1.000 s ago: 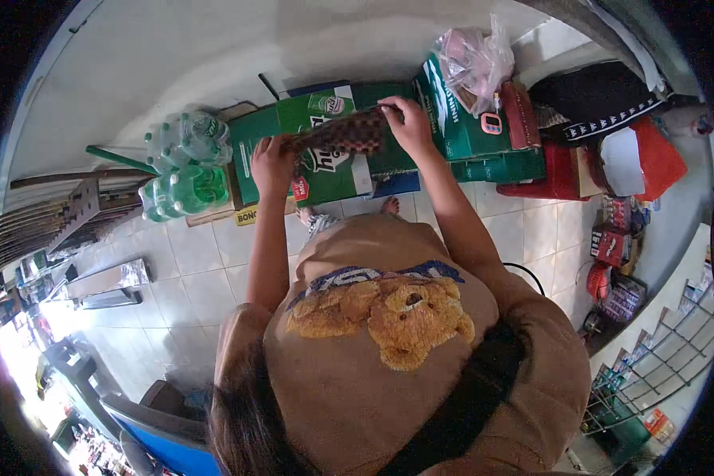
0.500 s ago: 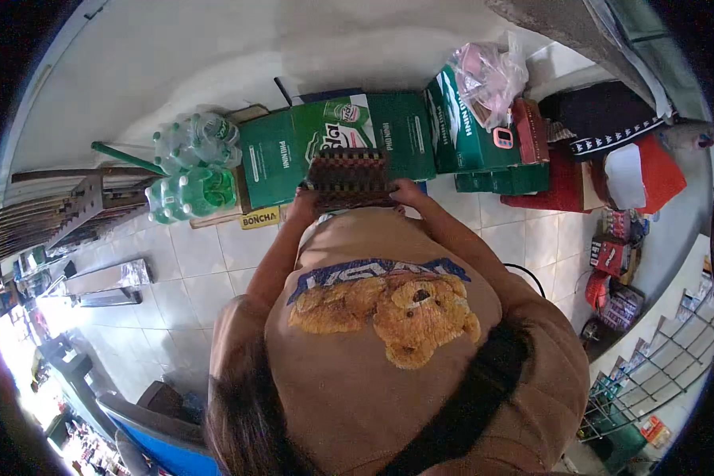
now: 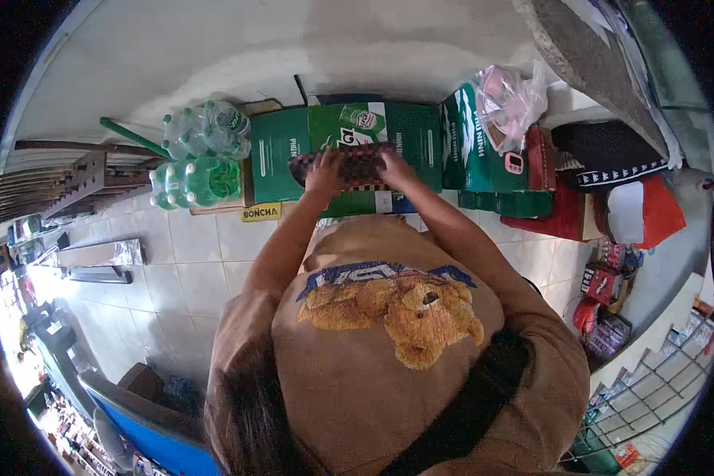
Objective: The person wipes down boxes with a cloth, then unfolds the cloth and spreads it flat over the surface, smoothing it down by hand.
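A dark woven basket [image 3: 358,165] with a checkered pattern is held level in front of my body, over green cartons. Its inside cannot be made out from here. My left hand [image 3: 324,173] lies over its left part, with the fingers reaching across the woven surface. Closed about the right end is my right hand [image 3: 394,170], its thumb side toward the middle. Behind and beneath the basket are a green carton [image 3: 274,155] and a green-and-white printed carton [image 3: 325,127].
Packs of green bottles [image 3: 210,181] and clear bottles [image 3: 226,131] stand at the left. To the right, a clear bag with pink contents [image 3: 508,99] sits on a green box [image 3: 468,135], near a small pink-framed device [image 3: 514,163]. A yellow box [image 3: 260,213] lies at floor level.
The basket has tipped over from showing its tall woven side to a flatter, lower pose. My left hand has moved from its left edge onto its surface.
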A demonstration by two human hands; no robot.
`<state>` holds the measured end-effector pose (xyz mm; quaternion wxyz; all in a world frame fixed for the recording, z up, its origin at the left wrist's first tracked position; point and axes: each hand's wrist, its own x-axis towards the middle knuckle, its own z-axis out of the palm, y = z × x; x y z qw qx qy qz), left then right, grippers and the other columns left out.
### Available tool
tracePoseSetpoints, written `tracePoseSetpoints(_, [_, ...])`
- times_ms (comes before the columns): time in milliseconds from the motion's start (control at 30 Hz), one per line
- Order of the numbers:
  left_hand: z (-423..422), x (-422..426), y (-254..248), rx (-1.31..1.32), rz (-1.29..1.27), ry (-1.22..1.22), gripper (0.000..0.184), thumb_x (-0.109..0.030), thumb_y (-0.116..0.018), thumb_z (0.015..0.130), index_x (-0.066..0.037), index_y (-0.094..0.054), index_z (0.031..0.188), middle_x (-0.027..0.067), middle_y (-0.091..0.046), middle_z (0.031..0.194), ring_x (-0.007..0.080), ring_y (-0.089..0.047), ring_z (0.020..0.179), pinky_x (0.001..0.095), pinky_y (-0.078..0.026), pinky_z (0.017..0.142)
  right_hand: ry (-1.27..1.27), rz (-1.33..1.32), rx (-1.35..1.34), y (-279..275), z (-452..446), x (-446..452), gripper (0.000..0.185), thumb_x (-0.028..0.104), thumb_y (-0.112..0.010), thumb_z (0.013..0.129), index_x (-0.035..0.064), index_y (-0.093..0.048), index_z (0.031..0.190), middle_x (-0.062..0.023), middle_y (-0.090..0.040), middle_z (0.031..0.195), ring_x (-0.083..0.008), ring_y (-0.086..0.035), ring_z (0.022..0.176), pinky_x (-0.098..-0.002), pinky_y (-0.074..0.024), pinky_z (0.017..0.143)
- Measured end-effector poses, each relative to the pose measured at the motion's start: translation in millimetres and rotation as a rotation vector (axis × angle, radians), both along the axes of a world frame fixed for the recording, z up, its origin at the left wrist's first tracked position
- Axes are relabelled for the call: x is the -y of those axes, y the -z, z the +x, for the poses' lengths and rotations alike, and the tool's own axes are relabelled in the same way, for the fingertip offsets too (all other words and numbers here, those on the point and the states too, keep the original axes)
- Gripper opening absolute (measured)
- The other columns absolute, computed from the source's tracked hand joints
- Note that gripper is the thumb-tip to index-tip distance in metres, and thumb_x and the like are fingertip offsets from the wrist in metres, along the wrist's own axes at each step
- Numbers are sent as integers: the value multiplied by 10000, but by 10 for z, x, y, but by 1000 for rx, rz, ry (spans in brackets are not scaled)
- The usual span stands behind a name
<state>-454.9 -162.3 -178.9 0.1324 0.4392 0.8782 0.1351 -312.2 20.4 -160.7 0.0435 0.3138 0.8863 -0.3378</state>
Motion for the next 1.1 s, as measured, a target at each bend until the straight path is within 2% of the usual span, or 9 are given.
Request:
tracePoseSetpoints(33, [23, 70, 520, -52, -52, 200, 558, -274, -565, 770, -261, -444, 1314, 107, -220, 1470, 362, -281, 1309, 486, -419, 949, -172, -55, 179, -56, -17, 46, 523, 269, -606, 796, 122, -455, 1275, -216, -495, 1244, -388, -510, 1098, -433, -430, 918])
tracePoseSetpoints(100, [52, 141, 576, -95, -109, 385, 575, -278, -560, 771, -270, -428, 1332, 104, -179, 1489, 364, -246, 1332, 499, -407, 963, -372, 57, 224, 161, -7, 74, 603, 283, -624, 781, 146, -411, 1329, -241, -329, 1385, -389, -405, 1222, -415, -385, 987])
tracePoseSetpoints(167, [170, 131, -181, 181, -437, 268, 604, -286, -560, 770, -284, -404, 1353, 91, -161, 1500, 366, -186, 1357, 534, -348, 1001, -414, -52, 423, 80, -21, 149, 649, 290, -633, 774, 169, -378, 1358, -251, -198, 1446, -401, -328, 1279, -399, -351, 1025])
tracePoseSetpoints(333, [316, 335, 218, 43, -375, 342, 678, -346, -605, 748, -346, -343, 1373, 75, -141, 1504, 387, -170, 1354, 573, -284, 1022, -544, 28, 370, 459, 166, 268, 811, 374, -651, 726, 186, -271, 1417, -227, -130, 1476, -446, -175, 1332, -537, -175, 1075])
tracePoseSetpoints(533, [307, 307, -265, 166, -580, 392, 699, -402, -603, 777, -362, -285, 1398, 66, -121, 1510, 360, -224, 1342, 601, -298, 996, -560, 277, 439, 590, 523, 614, 873, 381, -636, 754, 197, -143, 1451, -194, 30, 1498, -433, -110, 1352, -568, -170, 1062])
tracePoseSetpoints(700, [-16, 118, -7, 258, -504, 389, 639, -348, -540, 830, -354, -266, 1407, 54, -141, 1508, 320, -219, 1351, 534, -313, 1025, -517, 182, 541, 211, 150, 486, 787, 359, -586, 812, 189, -153, 1447, -193, 11, 1497, -417, -100, 1359, -568, -178, 1063])
tracePoseSetpoints(767, [-155, -61, 340, 59, -411, 351, 578, -311, -553, 765, -409, -416, 1319, -12, -221, 1491, 280, -175, 1379, 455, -343, 1018, -502, 187, 572, 291, -92, 310, 769, 360, -564, 827, 188, -146, 1449, -190, 10, 1498, -405, -96, 1363, -565, -179, 1065])
tracePoseSetpoints(967, [-800, -536, 484, 27, -331, 220, 553, -247, -485, 815, -406, -395, 1337, -37, -193, 1500, 270, -135, 1389, 470, -267, 1068, -428, -4, 639, 400, -946, -332, 693, 392, -497, 853, 212, -183, 1444, -152, -37, 1508, -386, -185, 1348, -475, -200, 1096])
tracePoseSetpoints(1100, [-915, -541, 366, 11, -331, 150, 531, -232, -472, 827, -379, -413, 1333, -6, -193, 1500, 274, -137, 1388, 476, -200, 1094, -520, -77, 659, 764, -1159, -470, 699, 303, -574, 816, 193, -257, 1430, -116, -14, 1517, -307, -333, 1299, -459, -351, 1020])
